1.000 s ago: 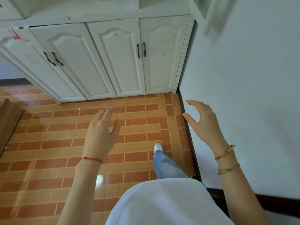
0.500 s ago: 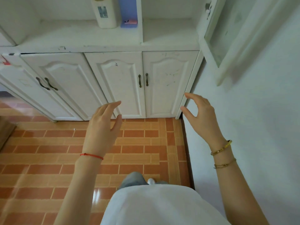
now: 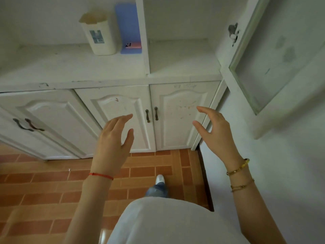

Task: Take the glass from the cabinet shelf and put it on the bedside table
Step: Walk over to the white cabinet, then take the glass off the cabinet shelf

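Left hand (image 3: 112,145), right hand (image 3: 217,136) both spread, empty, before cabinet (image 3: 175,117). Glass not visible; shelf (image 3: 182,57) above right hand bare. Advice: look higher before reaching.

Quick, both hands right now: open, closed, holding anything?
Left hand: open, fingers spread, holding nothing.
Right hand: open, fingers curved, holding nothing.
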`<control>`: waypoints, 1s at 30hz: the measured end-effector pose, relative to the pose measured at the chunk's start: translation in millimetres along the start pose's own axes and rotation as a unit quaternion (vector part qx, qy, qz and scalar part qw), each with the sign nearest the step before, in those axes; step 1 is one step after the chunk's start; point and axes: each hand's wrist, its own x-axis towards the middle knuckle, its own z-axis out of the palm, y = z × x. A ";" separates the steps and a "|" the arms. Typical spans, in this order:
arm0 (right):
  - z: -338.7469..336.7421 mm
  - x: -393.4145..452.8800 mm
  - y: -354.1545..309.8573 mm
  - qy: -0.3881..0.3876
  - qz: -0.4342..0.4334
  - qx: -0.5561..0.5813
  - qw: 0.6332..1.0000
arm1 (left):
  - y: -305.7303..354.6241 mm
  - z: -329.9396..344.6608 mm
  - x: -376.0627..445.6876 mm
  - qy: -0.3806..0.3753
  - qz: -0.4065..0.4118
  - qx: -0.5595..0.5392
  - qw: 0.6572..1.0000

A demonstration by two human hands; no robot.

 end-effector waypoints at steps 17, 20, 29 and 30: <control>-34.8 224.9 -30.0 0.120 -0.089 -0.030 0.988 | 20.1 3.6 249.0 0.081 0.163 0.006 0.983; -56.3 257.1 -42.4 0.146 -0.129 -0.032 0.980 | 36.5 -4.0 284.2 0.120 0.190 0.003 0.974; -133.6 335.3 -102.9 0.241 -0.237 -0.038 0.940 | 102.3 -63.4 378.4 0.254 0.254 0.017 0.933; -142.7 342.8 -111.2 0.254 -0.252 -0.040 0.933 | 109.5 -71.7 387.4 0.268 0.264 0.018 0.926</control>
